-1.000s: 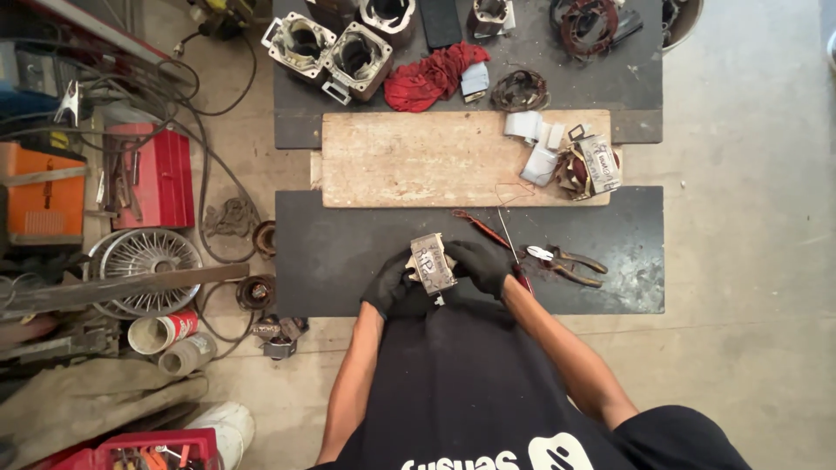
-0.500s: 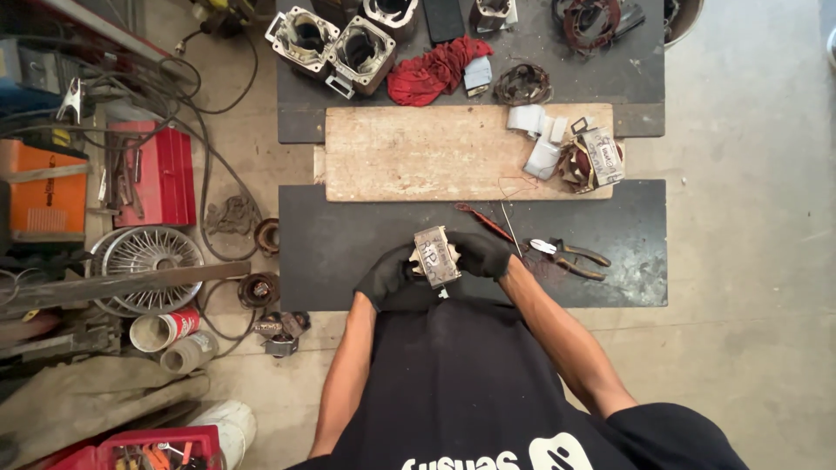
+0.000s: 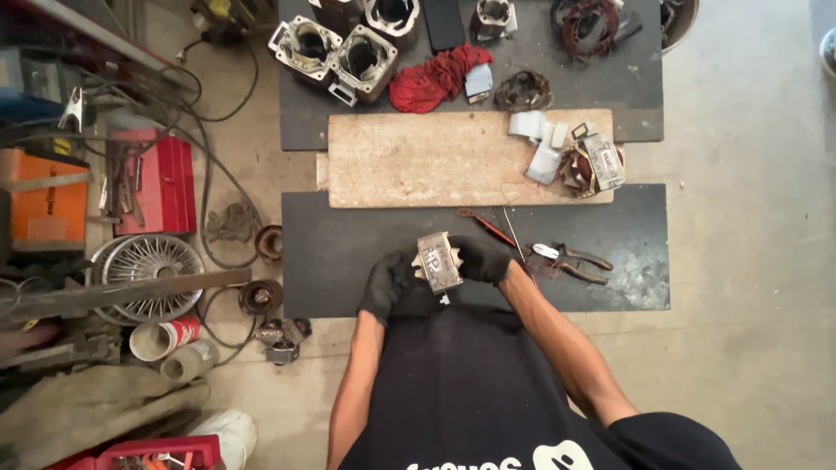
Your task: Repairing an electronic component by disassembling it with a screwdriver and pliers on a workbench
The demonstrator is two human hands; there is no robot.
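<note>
Both black-gloved hands grip a small grey rectangular metal block with toothed edges (image 3: 438, 262), held just above the near edge of the dark rubber mat (image 3: 348, 235) that lies on the floor. The left hand (image 3: 389, 283) has its fingers wrapped around the block's left and lower side; the right hand (image 3: 482, 258) has its fingers clamped over the right side.

Just beside the right hand lie a red-handled screwdriver (image 3: 488, 226), a thin metal rod (image 3: 512, 228) and dark-handled pliers (image 3: 575, 261). A worn wooden board (image 3: 418, 158) sits along the mat's far edge.

The block looks heavy and sharp-edged; if the gloves slip, it could likely drop onto the mat or the person's lap. A sideways sweep of the right elbow could knock the pliers off the mat's near edge.
</note>
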